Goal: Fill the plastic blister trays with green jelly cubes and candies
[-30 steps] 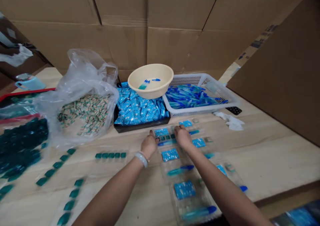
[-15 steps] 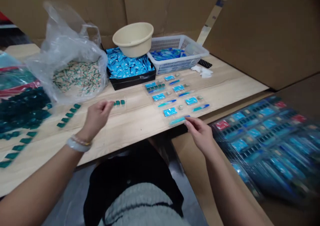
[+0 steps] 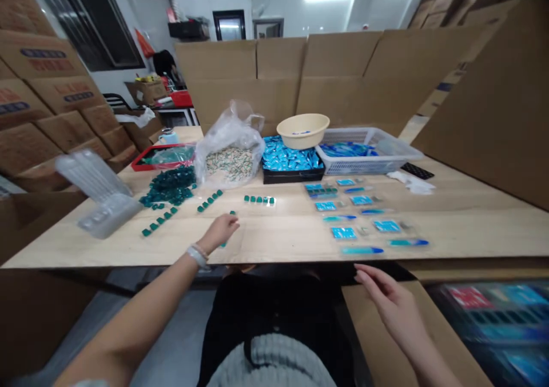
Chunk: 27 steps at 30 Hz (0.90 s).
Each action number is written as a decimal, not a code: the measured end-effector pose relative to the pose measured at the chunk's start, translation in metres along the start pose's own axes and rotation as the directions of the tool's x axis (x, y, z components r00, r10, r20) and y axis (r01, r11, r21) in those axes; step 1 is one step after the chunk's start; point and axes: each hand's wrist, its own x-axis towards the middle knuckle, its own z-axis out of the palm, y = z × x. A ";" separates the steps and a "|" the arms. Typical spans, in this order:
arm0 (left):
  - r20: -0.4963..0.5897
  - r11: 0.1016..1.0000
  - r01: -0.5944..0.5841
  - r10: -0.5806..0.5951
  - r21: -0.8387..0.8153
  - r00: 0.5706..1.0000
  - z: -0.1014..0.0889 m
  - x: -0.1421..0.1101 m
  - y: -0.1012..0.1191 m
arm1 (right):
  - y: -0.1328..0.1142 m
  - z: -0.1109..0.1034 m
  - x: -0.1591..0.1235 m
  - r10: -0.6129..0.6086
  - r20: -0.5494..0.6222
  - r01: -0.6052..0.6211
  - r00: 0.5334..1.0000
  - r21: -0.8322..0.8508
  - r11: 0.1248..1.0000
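My left hand [image 3: 218, 232] is over the table's near-middle part, its fingers curled together in a pinch across a row of dark green pieces [image 3: 233, 212]; what lies between the fingertips is hidden. Just past it, another short green row [image 3: 259, 199] lies in clear plastic. My right hand [image 3: 388, 301] hovers in front of the table edge, fingers extended and nothing visible in them. Beyond it lie clear trays with blue packets [image 3: 343, 233] and blue pens [image 3: 362, 250]. One far tray [image 3: 326, 193] also has a green row.
Along the back stand a plastic bag of small pieces [image 3: 229, 164], a black box of blue packets [image 3: 293, 175], a cream basin [image 3: 303, 132] and a white basket of pens [image 3: 364, 167]. Clear empty trays [image 3: 103, 204] lie left; filled packs [image 3: 493, 318] are stacked low right.
Both hands have left the far packed tray. My left hand has moved left to a green row, and my right hand has drawn back past the table's front edge. The view has swung up and left.
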 end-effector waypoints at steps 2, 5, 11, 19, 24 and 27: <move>-0.023 0.999 -0.038 0.039 0.024 0.999 0.014 0.028 0.008 | -0.012 0.030 0.014 -0.077 0.094 0.078 0.993 0.001 0.997; 0.016 0.993 -0.108 0.107 0.055 0.994 0.035 0.069 0.022 | -0.027 0.086 0.047 -0.194 0.244 0.210 0.950 -0.040 0.977; 0.120 0.940 -0.335 0.326 0.066 0.938 0.056 0.099 0.039 | -0.012 0.168 0.120 -0.245 0.273 0.329 0.930 -0.330 0.885; 0.022 0.805 -0.584 0.589 -0.104 0.808 0.040 0.109 0.044 | 0.009 0.160 0.178 -0.359 0.362 0.477 0.860 -0.322 0.818; -0.271 0.846 -0.387 0.300 -0.367 0.914 0.050 0.125 0.049 | 0.007 0.112 0.179 -0.398 0.242 0.435 0.885 -0.120 0.893; -0.068 0.733 -0.164 0.160 -0.660 0.985 0.071 0.144 0.080 | 0.011 0.063 0.183 -0.159 0.236 0.180 0.959 -0.070 0.981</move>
